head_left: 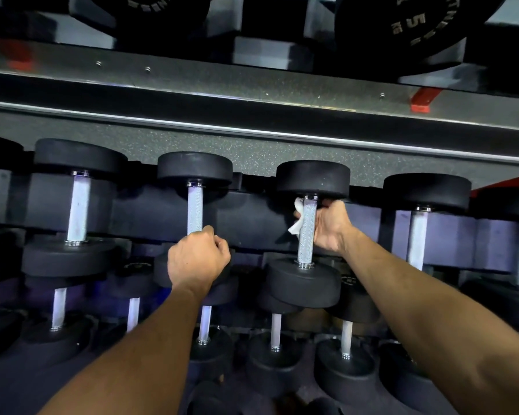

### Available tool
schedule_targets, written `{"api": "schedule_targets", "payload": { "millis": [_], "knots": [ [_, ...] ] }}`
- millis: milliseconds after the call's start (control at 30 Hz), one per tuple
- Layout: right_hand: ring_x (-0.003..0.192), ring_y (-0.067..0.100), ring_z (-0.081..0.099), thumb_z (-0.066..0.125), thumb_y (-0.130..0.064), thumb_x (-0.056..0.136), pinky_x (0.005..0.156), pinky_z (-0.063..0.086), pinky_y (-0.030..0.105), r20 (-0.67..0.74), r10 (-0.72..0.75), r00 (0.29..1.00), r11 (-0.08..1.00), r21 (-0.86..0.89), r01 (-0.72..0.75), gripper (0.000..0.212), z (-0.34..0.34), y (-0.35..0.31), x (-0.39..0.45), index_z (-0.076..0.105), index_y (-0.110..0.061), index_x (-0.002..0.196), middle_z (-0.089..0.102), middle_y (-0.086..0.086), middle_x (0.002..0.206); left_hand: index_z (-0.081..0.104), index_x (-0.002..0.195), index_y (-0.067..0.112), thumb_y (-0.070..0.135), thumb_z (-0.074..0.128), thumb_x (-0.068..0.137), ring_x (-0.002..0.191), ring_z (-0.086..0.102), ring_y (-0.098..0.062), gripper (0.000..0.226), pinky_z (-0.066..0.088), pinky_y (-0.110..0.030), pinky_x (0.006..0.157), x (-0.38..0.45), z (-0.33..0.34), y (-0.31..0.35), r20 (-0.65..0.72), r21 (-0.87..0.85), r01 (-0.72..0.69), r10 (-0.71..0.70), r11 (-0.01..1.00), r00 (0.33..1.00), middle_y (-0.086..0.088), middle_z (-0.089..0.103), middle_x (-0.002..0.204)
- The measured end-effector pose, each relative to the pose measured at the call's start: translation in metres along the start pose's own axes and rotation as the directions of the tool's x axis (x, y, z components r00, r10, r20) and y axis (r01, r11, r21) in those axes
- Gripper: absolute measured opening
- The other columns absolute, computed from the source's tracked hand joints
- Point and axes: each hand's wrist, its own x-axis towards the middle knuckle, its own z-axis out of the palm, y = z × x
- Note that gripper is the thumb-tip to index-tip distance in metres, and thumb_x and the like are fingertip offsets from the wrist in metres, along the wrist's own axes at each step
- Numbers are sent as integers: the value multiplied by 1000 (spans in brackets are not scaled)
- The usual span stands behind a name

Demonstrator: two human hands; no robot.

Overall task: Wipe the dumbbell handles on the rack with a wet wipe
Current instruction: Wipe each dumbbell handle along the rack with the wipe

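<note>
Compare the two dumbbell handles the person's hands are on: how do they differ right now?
The handle under the right hand has a white wipe against it; the handle under the left hand has none.
The right handle shows almost full length beside the hand; the left handle shows only its upper part, its lower end covered by the fist.
The right handle tilts slightly; the left stands straighter.
Both are silvery, textured metal between black round weights.

White wet wipe [296, 217] around knurled silver dumbbell handle [306, 235], on rack [252, 217].
</note>
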Motion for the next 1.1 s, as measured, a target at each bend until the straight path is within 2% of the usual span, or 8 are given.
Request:
{"api": "schedule_targets", "payload": {
  "millis": [100,167,300,467,600,767,867,1100],
  "knots": [
    [54,21,43,23,-49,99,59,40,31,-15,-28,1000,994,-104,26,53,-4,15,-2,54,-16,71,46,2,73,51,73,17,30,49,88,55,51,-29,20,42,-32,55,0,-1,1,8,-3,5,-5,1000,1000,-3,58,61],
    [58,25,53,17,-56,102,60,42,30,-30,10,1000,978,-206,-16,64,-11,30,-6,53,-14,70,47,4,70,50,72,17,30,49,88,55,52,-30,20,45,-33,55,-1,-2,1,11,-6,6,-6,1000,1000,-2,57,60],
    [80,30,64,16,-58,103,61,48,31,-198,2,980,944,-322,-67,71,-20,40,-13,67,-9,109,69,10,88,51,73,17,30,48,88,54,52,-29,21,45,-33,56,-2,-3,4,19,-4,4,-4,1000,1000,-2,56,59],
    [50,18,49,41,-16,100,49,44,26,-317,-148,937,857,-514,-39,24,-11,27,-42,63,-8,93,58,12,70,52,73,17,30,49,88,53,49,-29,21,44,-33,56,-1,-2,6,12,6,9,-9,1000,1000,-3,57,59],
    [62,21,61,57,5,87,72,57,45,-368,-408,835,797,-590,130,27,0,8,-37,71,-12,72,65,11,74,53,72,17,30,49,88,54,53,-31,21,46,-33,56,-3,-2,4,0,5,15,-15,1000,1000,-4,59,60],
    [73,13,63,79,-7,79,83,56,32,-316,-623,716,515,-855,70,25,4,22,-51,75,-7,103,72,4,88,55,73,16,30,50,87,56,57,-33,20,46,-34,56,-2,-3,5,-12,-1,14,-14,1000,1000,-6,61,61],
    [58,7,56,79,-5,80,68,52,21,-206,-621,756,384,-921,65,22,-1,46,-67,70,-3,100,66,3,77,56,74,16,30,49,87,54,53,-32,20,46,-34,57,-2,-2,4,-18,1,25,-25,1000,1000,-6,61,61],
    [99,25,53,62,-5,87,79,50,35,209,-706,677,-185,-977,109,27,14,23,-46,66,-9,113,55,6,109,55,73,16,30,50,87,55,50,-32,21,44,-34,57,-3,-2,4,-26,-11,31,-32,999,999,-6,61,62]
  ]
}}
